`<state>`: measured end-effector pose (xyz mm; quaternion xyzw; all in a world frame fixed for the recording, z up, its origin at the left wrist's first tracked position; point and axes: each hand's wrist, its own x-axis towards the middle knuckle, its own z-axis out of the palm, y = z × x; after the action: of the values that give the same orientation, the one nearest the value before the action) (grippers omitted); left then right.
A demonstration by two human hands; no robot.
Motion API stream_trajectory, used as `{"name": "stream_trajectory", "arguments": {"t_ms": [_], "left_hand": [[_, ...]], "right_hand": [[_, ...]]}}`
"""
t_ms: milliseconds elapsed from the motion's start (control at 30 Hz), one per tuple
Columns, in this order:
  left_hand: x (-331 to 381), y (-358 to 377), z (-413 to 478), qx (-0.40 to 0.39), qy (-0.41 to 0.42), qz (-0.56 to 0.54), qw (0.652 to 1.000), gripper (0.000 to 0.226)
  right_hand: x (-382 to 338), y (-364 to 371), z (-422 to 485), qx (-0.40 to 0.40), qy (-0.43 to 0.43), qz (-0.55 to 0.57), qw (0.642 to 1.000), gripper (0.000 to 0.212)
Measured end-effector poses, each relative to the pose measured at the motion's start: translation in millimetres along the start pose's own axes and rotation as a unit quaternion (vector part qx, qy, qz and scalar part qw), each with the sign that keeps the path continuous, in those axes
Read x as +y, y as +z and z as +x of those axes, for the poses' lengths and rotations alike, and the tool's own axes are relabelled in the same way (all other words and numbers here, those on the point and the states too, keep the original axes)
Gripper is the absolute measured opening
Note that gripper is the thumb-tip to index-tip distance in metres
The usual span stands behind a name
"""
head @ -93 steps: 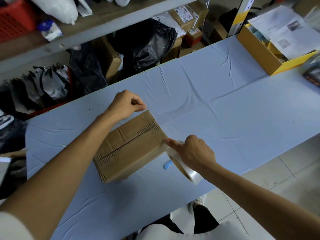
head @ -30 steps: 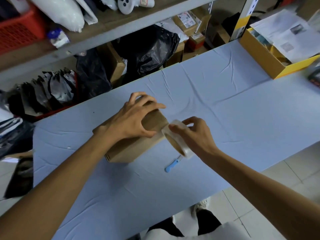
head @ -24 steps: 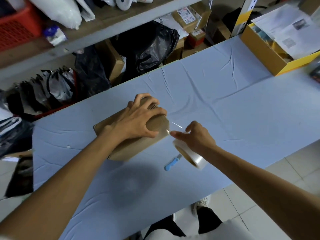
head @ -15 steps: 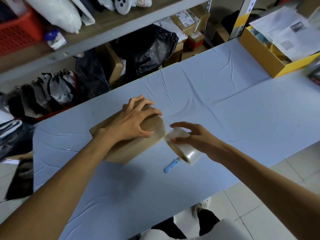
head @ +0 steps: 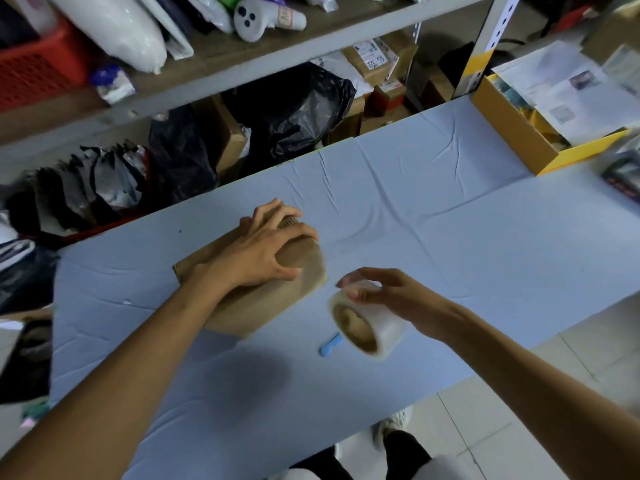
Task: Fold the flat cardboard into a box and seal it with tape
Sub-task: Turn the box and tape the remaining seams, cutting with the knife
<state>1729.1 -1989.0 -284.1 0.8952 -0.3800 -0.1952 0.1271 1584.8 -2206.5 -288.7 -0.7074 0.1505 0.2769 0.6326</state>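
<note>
Head view: the cardboard box (head: pixel 277 303) was clasped over its far edge by the left grip (head: pixel 258 252); the tape roll (head: pixel 381 332) was held just beside it by the curled right grip (head: pixel 391 294), near the bench (head: pixel 450 237) front edge.

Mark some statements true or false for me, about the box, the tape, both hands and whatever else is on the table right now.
1. The left hand grips the cardboard box. True.
2. The tape roll lies untouched. False: the right hand holds it from above.
3. The tape roll presses against the cardboard box. False: a strip of the blue-covered table shows between them.
4. A small blue tool lies on the table beside the tape roll. True.
5. The yellow box at the table's far right is empty. False: printed papers lie on top of it.
</note>
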Motion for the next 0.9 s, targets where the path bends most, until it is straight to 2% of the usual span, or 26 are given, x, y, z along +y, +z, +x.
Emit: {"name": "stream_trajectory", "arguments": {"t_ms": [100, 233, 400, 467, 633, 800, 900], "left_hand": [[1.7, 2.6, -1.6, 0.002, 0.006, -0.001, 1.000, 0.054], [5.2, 7.0, -6.3, 0.023, 0.009, -0.007, 1.000, 0.055], [4.0, 7.6, -5.6, 0.018, 0.001, -0.007, 1.000, 0.054], [4.5, 7.0, -5.6, 0.014, -0.001, -0.002, 1.000, 0.055], [8.6, 5.0, -4.4, -0.006, -0.001, 0.033, 0.999, 0.056], [15.9, 1.8, -4.5, -0.030, -0.009, 0.045, 0.999, 0.051], [20.1, -0.6, -2.7, -0.041, -0.013, 0.053, 0.998, 0.049]], "right_hand": [[6.2, -0.8, -1.4, 0.008, 0.021, -0.045, 0.999, 0.019], [14.0, 2.8, 9.2, 0.055, 0.101, -0.170, 0.979, 0.039], [13.0, -1.3, 1.1, 0.054, -0.006, -0.041, 0.998, 0.022], [13.9, -5.0, -6.0, 0.028, -0.028, -0.003, 0.999, 0.018], [14.2, -15.2, -10.7, 0.001, 0.006, 0.009, 1.000, 0.013], [13.8, -9.5, -6.1, 0.059, 0.043, -0.017, 0.997, 0.008], [13.0, -6.8, -5.8, 0.077, 0.060, -0.018, 0.995, 0.012]]}}
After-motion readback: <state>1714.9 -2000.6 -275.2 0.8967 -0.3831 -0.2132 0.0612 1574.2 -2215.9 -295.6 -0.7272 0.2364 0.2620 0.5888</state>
